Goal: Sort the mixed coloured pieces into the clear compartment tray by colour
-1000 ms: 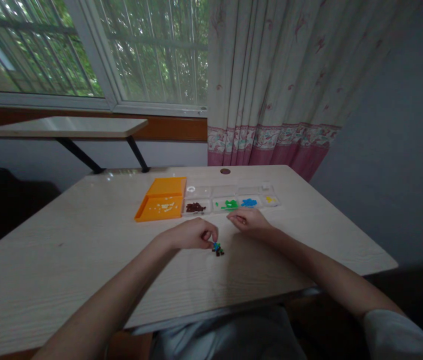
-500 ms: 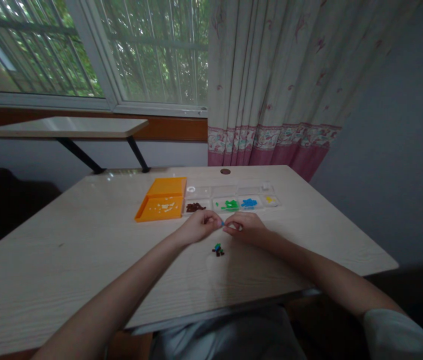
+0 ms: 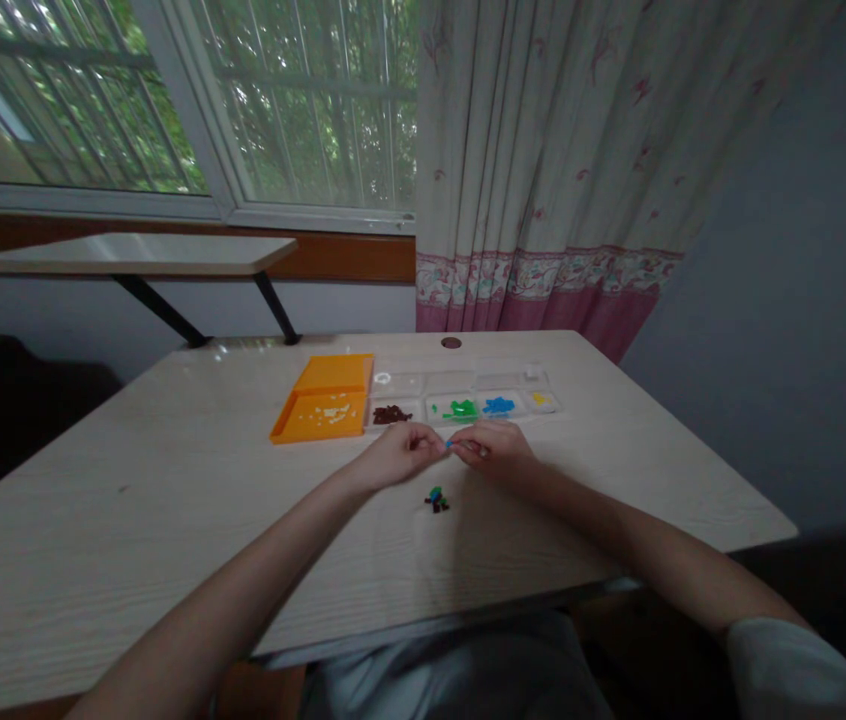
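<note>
My left hand (image 3: 397, 455) and my right hand (image 3: 494, 447) meet fingertip to fingertip just above the pale wooden table (image 3: 168, 520). Both are closed in a pinch, and a tiny blue bead (image 3: 449, 443) shows between them. Which hand grips it I cannot tell. A small cluster of dark, green and blue beads (image 3: 436, 499) lies on the table just in front of my hands. Behind them stands a clear compartment box (image 3: 460, 395) holding brown, green, blue and yellow beads.
An orange tray (image 3: 324, 402) with small white bits sits left of the clear box. A round cable hole (image 3: 451, 342) marks the table's far edge. A shelf on black brackets, a window and a pink-hemmed curtain lie beyond.
My left hand left the bead cluster and rose toward my right hand with a small blue bead. The two hands now touch at the fingertips; the cluster stays in place.
</note>
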Motion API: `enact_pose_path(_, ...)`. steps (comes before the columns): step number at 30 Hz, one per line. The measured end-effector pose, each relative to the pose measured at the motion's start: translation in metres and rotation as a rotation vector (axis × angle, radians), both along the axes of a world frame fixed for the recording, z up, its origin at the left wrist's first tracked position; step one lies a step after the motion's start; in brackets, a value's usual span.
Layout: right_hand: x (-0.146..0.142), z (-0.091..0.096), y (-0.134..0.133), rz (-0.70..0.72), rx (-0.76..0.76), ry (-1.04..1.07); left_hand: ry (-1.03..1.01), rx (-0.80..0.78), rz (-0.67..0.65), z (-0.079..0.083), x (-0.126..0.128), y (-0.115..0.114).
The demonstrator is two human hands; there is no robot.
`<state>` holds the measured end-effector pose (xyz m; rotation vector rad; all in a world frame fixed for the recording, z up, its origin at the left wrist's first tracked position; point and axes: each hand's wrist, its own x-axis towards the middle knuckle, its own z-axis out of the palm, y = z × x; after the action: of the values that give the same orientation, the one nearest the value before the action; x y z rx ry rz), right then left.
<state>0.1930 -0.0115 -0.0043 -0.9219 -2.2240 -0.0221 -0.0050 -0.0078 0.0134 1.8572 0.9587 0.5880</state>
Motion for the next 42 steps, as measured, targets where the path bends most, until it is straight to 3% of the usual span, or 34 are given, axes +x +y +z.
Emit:
enact_pose_path(3, 0.006, 0.006, 0.003, -0.041, 0.119, 0.093, 0.120, 0.058, -0.188, 0.004, -0.008, -0.001)
enact_pose_path(6, 0.015, 0.015, 0.005, -0.081, 0.186, 0.142, 0.244, 0.109, -0.273, 0.005, -0.014, -0.001)
enact_pose_path(12, 0.024, 0.023, 0.008, -0.095, 0.232, 0.140, 0.359, 0.226, -0.253, 0.005, -0.014, -0.002)
enact_pose_path(29, 0.026, 0.023, 0.011, -0.060, 0.359, 0.139, 0.401, 0.300, -0.251, 0.002, -0.015, 0.000)
enact_pose_path(36, 0.031, 0.025, 0.013, -0.094, 0.269, 0.085, 0.448, 0.346, -0.237, 0.006, -0.015, -0.001)
enact_pose_path(42, 0.055, 0.021, 0.035, -0.309, 0.007, -0.071, 0.473, 0.424, -0.241, 0.006, -0.015, 0.000)
